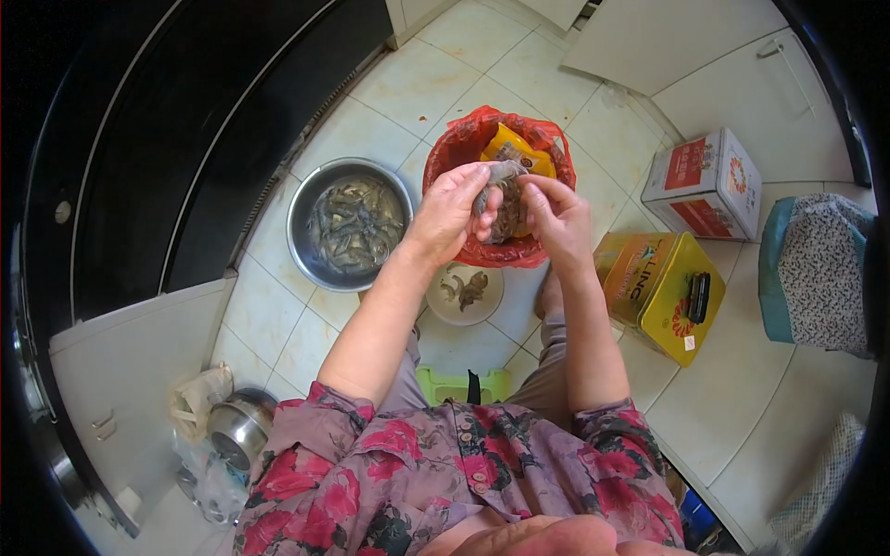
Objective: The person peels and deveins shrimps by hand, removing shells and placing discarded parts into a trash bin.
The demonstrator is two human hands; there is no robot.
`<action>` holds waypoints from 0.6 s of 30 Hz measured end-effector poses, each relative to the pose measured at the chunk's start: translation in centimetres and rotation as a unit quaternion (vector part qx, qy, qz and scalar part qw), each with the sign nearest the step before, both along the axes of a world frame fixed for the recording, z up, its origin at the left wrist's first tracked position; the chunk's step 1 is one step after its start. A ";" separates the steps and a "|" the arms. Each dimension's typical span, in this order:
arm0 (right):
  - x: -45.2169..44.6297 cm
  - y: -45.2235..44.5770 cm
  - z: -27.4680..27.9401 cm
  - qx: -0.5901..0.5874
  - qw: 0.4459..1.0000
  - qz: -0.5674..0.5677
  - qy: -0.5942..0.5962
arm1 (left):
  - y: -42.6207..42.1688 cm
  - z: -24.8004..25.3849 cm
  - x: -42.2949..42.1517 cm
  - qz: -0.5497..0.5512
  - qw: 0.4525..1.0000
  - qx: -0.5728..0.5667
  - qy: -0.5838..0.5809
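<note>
Over a bin lined with a red plastic bag (437, 167), my left hand (447, 213) is closed around a grey raw shrimp (505, 170). My right hand (559, 218) pinches at the end of the same shrimp with thumb and forefinger. Below them the bin holds brownish scraps (509, 218) and a yellow packet (519, 150). To the left stands a metal basin (294, 218) with many grey shrimp (352, 224) in water. A white plate (454, 313) with several shrimp (471, 289) lies on the floor between the bin and my legs.
A green plastic stool (440, 382) is beneath me. On the right are a yellow tin box (686, 287), a white and red carton (709, 185) and a blue patterned cover (820, 269). Metal pots (239, 431) and plastic bags (209, 482) sit at lower left. White cabinets (732, 74) line the tiled floor.
</note>
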State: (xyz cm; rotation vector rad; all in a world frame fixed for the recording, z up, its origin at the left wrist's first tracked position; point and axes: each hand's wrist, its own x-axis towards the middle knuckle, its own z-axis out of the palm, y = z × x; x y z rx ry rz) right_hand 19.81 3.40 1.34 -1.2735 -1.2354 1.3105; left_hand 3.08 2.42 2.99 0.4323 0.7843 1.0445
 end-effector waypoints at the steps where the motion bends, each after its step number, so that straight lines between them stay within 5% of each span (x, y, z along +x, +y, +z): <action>1: 0.0 -0.1 0.4 -0.051 0.998 0.045 0.000 | -0.1 0.0 0.3 0.013 1.000 0.005 0.020; 6: -1.3 -0.6 1.9 -0.113 0.983 0.070 0.128 | -0.5 -1.2 2.2 -0.019 0.977 0.075 0.196; 8: -1.1 -0.5 0.8 -0.129 0.987 0.032 0.090 | -0.8 -2.6 3.0 0.054 0.906 0.211 0.363; 18: -0.9 -0.3 0.3 -0.111 0.991 0.026 0.068 | -0.9 -2.1 2.5 -0.001 0.947 0.142 0.288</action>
